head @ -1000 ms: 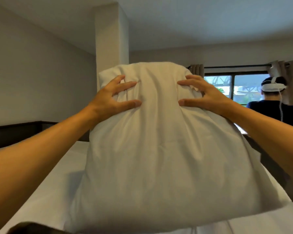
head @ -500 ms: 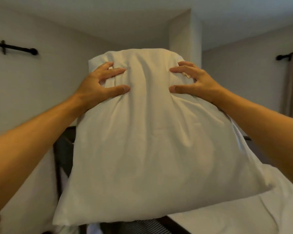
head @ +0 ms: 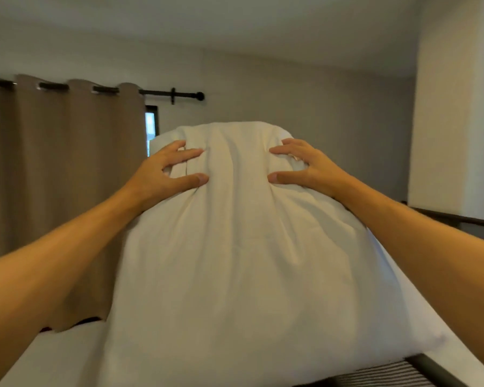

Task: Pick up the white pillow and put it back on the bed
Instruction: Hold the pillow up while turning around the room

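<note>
The white pillow [head: 243, 269] fills the middle of the head view, held up in front of me with its top edge near window height. My left hand [head: 168, 171] grips its upper left part, fingers dug into the fabric. On the upper right part my right hand [head: 305, 169] grips the same way. Both arms are stretched forward. White bed sheet [head: 53, 356] shows below the pillow at the lower left and the lower right. The pillow hides most of the bed.
Brown curtains [head: 62, 169] hang on a black rod at the left, with a strip of window beside them. A dark bed frame rail [head: 458, 219] runs at the right, and a striped mattress edge [head: 389, 375] shows at the bottom right. A white pillar [head: 456, 121] stands at the right.
My view has swung left across the room: the person at the window is gone and the brown curtains have come in at the left. Both hands keep the same grip on the pillow.
</note>
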`<state>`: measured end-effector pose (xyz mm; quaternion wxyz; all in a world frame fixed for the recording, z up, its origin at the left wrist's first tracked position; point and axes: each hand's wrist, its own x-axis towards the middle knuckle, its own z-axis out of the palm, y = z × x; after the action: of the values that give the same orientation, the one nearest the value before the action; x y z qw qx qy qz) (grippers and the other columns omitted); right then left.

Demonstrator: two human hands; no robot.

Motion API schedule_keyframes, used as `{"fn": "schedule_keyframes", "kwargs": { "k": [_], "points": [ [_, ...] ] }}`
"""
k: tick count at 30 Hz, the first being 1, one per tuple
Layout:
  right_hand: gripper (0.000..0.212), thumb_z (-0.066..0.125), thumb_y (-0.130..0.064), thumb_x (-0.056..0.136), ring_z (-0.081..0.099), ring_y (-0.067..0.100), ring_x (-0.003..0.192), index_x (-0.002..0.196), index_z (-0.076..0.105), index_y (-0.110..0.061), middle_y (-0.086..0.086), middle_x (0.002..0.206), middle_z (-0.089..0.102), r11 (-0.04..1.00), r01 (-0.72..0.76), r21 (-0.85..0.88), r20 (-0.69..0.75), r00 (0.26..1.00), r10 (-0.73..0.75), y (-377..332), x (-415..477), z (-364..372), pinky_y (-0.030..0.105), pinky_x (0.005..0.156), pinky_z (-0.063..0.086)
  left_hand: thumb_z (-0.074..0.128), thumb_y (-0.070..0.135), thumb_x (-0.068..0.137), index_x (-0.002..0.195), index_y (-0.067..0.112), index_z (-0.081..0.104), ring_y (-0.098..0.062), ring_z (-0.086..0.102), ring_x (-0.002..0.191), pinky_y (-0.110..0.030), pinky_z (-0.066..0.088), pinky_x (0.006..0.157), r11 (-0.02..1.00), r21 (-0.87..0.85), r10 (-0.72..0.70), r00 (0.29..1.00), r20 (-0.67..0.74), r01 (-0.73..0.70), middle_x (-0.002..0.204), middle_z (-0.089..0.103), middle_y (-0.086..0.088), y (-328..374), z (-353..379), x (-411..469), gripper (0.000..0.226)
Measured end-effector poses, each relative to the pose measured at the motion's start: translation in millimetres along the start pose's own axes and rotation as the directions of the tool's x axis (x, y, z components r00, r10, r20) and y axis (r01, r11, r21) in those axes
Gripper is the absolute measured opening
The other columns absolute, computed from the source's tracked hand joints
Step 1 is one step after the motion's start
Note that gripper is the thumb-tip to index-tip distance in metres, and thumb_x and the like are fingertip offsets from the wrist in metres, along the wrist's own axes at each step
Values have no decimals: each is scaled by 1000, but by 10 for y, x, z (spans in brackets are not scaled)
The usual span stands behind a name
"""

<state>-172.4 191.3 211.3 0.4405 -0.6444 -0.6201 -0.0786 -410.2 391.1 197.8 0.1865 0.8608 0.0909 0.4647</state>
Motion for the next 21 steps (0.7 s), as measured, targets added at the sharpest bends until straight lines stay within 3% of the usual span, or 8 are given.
{"fn": "schedule_keyframes", "kwargs": {
  "k": [8, 14, 18, 21],
  "points": [
    [62, 76, -40, 72, 33, -2, 124, 129, 54, -37, -12, 150, 31, 991, 6, 132, 104, 994, -20, -202, 353, 1205, 22, 101, 25, 74, 50, 67, 126, 42, 57, -5, 33, 135, -22, 24, 104, 985, 96, -141, 990, -10, 141, 153, 34, 9, -776, -730, -510, 61],
    [64, 75, -47, 69, 33, 0, 128, 128, 53, -41, -14, 151, 31, 992, -30, 126, 125, 992, 14, -201, 557, 2098, 24, 105, 25, 74, 48, 67, 127, 39, 57, -5, 32, 134, -22, 24, 104, 974, 112, -201, 979, 28, 197, 153, 33, 9, -1497, -1090, -733, 62],
    [65, 77, -45, 69, 33, 6, 133, 129, 52, -40, -13, 151, 30, 986, -76, 149, 135, 989, 56, -142, 670, 2616, 28, 108, 27, 69, 56, 62, 128, 39, 55, -8, 31, 136, -24, 25, 105, 966, 117, -238, 969, 72, 229, 153, 32, 10, -1952, -1221, -830, 70],
    [65, 76, -42, 70, 32, 1, 128, 130, 52, -40, -15, 151, 29, 982, -100, 159, 161, 984, 74, -105, 749, 2909, 25, 103, 26, 69, 57, 63, 129, 39, 55, -3, 30, 133, -25, 25, 106, 963, 101, -261, 960, 97, 251, 154, 30, 12, -2248, -1265, -910, 70]
  ]
}}
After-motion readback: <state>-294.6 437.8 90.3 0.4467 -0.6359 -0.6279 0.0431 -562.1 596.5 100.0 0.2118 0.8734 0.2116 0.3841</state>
